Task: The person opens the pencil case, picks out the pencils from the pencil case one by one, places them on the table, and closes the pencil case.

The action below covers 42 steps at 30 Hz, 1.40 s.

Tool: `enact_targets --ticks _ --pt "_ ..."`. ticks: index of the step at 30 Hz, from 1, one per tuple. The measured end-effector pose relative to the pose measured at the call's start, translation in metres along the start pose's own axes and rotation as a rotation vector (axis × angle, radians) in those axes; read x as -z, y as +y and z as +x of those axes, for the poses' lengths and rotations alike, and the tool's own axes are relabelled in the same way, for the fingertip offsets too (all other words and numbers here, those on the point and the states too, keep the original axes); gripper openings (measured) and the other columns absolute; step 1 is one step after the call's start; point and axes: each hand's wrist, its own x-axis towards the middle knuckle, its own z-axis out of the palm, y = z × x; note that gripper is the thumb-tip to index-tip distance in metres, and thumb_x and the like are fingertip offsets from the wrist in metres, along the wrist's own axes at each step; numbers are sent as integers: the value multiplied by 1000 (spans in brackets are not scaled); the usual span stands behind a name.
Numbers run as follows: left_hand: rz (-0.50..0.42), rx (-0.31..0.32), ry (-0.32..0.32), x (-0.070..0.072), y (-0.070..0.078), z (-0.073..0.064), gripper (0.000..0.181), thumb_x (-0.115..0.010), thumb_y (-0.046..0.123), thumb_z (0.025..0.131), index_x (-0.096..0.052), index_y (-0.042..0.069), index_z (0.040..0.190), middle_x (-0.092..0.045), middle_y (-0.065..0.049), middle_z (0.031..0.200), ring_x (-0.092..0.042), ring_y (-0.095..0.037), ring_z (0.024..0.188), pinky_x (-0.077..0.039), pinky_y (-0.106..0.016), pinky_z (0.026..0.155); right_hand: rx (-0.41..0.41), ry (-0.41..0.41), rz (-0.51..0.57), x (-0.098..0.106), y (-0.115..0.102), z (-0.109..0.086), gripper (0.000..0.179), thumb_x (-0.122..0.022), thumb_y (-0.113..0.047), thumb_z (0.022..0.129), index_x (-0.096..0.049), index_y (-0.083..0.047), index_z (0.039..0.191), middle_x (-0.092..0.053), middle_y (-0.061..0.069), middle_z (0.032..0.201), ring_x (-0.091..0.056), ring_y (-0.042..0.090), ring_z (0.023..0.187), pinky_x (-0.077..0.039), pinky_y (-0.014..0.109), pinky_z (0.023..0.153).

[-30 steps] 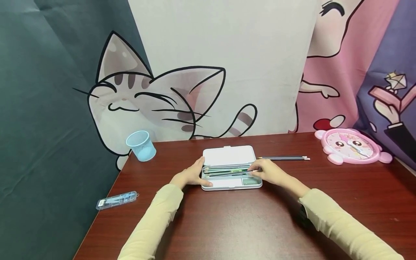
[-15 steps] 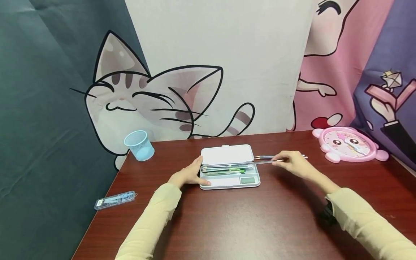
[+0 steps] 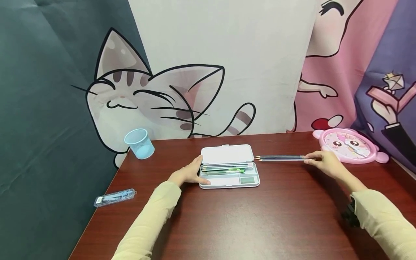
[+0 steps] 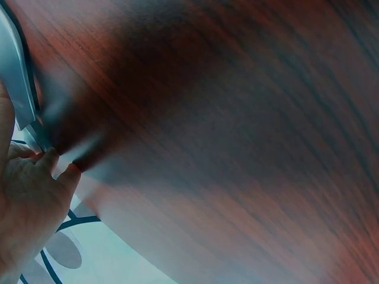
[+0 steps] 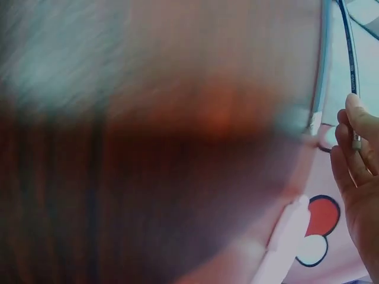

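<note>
A white pencil case lies on the table with its lid raised toward the back. Inside are several pencils and a green pen. My left hand grips the case's left end, thumb at the front rim and fingers at the back corner. To the right, my right hand pinches a dark striped pencil near its eraser end, between thumb and fingers. That pencil is low, alongside other pencils on the table; whether it touches them I cannot tell.
A pink cartoon clock lies just behind the right hand. At the back left stands a light blue mesh cup, leaning in view. A clear case with blue tools lies by the table's left edge. A printed curtain backs the table.
My right hand has lifted a pencil out of the case and carried it right, down beside the pencils on the table. My left hand has stayed on the case.
</note>
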Motion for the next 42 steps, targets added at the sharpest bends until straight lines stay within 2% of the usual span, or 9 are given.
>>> enact_targets --ticks 4,12,16,20,24,27,32,37,42 --pt "7 8 -1 2 0 -1 114 -74 48 70 -1 5 147 -3 -10 155 -13 -26 142 -21 -60 105 9 -16 -10 -8 7 1 12 -76 -4 68 -70 -2 78 -69 11 73 -49 -11 67 -38 10 60" --pt "0 9 -1 1 1 -2 113 -73 48 71 -1 5 147 -4 -10 155 -13 -26 142 -21 -59 105 51 -61 -114 -18 6 12 10 -76 -2 68 -67 -6 72 -58 7 75 -51 18 69 -41 29 62" --pt "-3 -1 -2 -1 3 -1 114 -74 48 70 -2 4 147 -4 -11 155 -15 -26 141 -22 -59 105 50 -93 -139 -21 7 11 11 -76 -2 67 -68 -5 72 -59 10 75 -53 25 72 -41 35 64" --pt "-1 -1 1 -1 3 -1 114 -73 48 71 -2 4 147 -4 -11 155 -15 -26 141 -22 -60 105 43 -76 -120 -25 2 15 11 -76 -4 68 -68 -4 76 -60 12 78 -55 29 75 -42 37 67" --pt "4 6 5 0 2 -1 113 -73 48 71 -2 4 147 -4 -11 155 -14 -26 141 -22 -60 105 27 -61 -51 -35 -19 25 13 -74 -6 71 -68 -2 82 -61 12 81 -57 28 77 -43 37 68" --pt "-3 5 9 -1 1 -1 113 -74 48 71 -2 4 147 -5 -11 155 -16 -27 141 -22 -60 104 34 -87 0 -49 -43 34 14 -73 -8 74 -68 -2 86 -62 10 83 -58 26 77 -44 37 69" --pt "-4 3 11 -1 0 -1 113 -73 48 71 -2 5 147 -4 -10 155 -16 -27 141 -22 -59 105 134 -188 40 -78 -85 47 16 -70 -12 79 -68 -3 92 -64 7 87 -60 22 81 -47 39 74" --pt "-7 -6 18 -2 0 0 113 -73 47 71 -2 5 147 -4 -11 155 -16 -27 141 -23 -59 105 270 -253 -73 -99 -115 53 19 -72 -17 77 -69 -6 92 -63 3 87 -58 15 77 -47 33 68" --pt "-2 0 21 -2 0 -1 113 -73 49 71 -2 5 147 -5 -11 155 -16 -27 141 -23 -60 105 406 -185 -219 -112 -128 55 14 -75 -12 73 -70 -7 85 -60 1 78 -57 13 68 -47 27 60"
